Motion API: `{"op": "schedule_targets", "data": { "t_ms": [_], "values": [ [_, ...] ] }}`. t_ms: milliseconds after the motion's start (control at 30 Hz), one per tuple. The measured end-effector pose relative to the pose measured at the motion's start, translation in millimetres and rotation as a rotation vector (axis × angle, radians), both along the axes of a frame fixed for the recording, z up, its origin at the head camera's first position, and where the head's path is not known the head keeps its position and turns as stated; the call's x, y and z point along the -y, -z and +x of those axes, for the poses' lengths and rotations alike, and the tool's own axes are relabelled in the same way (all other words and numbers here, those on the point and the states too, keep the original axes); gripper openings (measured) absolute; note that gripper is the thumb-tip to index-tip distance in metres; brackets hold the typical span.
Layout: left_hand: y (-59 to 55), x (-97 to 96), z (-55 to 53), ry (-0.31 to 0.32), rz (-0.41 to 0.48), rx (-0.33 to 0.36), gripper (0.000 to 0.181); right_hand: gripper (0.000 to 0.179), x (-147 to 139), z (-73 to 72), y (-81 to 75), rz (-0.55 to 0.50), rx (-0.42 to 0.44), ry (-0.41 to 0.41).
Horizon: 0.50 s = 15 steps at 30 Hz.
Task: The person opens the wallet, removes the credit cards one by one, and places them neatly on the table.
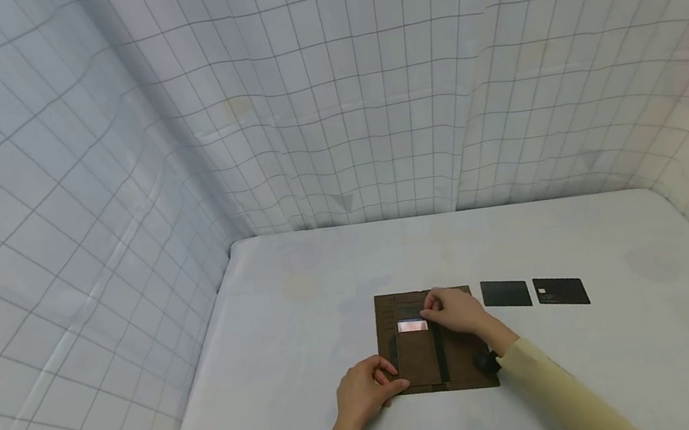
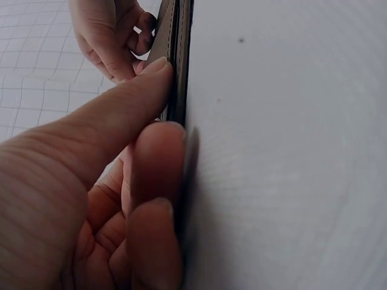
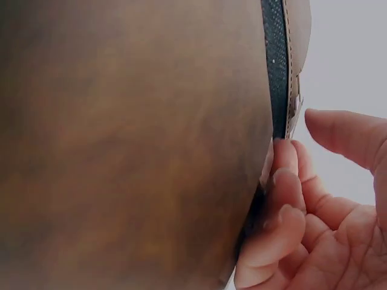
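Note:
A brown leather wallet (image 1: 465,349) lies opened flat on the white table, a dark strap running down its middle. A shiny-faced card (image 1: 411,325) sits in a slot on its left half. My left hand (image 1: 364,390) pinches the wallet's near left corner, thumb on top and fingers at the edge, as the left wrist view shows. My right hand (image 1: 455,310) is over the wallet's upper middle, beside the card. In the right wrist view its fingers (image 3: 284,193) are bent against the wallet, while the thumb stands slightly apart from it.
Two dark cards lie on the table right of the wallet: a plain one (image 1: 506,293) and one with a chip (image 1: 561,291). White cloth walls with a grid pattern (image 1: 327,98) rise behind and beside the table (image 1: 292,312).

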State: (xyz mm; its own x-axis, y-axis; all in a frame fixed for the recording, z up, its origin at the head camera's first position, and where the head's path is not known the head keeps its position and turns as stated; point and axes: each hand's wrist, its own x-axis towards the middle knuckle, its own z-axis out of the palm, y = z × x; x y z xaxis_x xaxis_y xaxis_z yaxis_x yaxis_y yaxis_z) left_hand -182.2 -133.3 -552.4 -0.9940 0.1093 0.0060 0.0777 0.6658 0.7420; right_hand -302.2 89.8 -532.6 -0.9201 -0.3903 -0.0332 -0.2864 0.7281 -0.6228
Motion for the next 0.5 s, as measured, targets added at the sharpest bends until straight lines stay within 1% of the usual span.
{"op": "schedule_targets", "data": {
  "t_ms": [233,500],
  "values": [
    [0.1,0.0,-0.4,0.001,-0.01,0.012,0.025,0.015,5.7,-1.2,0.4,0.027,-0.012,0.048],
    [-0.6,0.4,-0.3,0.0,-0.013,0.003,0.025,0.016,9.5,-4.2,-1.4,0.045,-0.012,0.057]
  ]
}}
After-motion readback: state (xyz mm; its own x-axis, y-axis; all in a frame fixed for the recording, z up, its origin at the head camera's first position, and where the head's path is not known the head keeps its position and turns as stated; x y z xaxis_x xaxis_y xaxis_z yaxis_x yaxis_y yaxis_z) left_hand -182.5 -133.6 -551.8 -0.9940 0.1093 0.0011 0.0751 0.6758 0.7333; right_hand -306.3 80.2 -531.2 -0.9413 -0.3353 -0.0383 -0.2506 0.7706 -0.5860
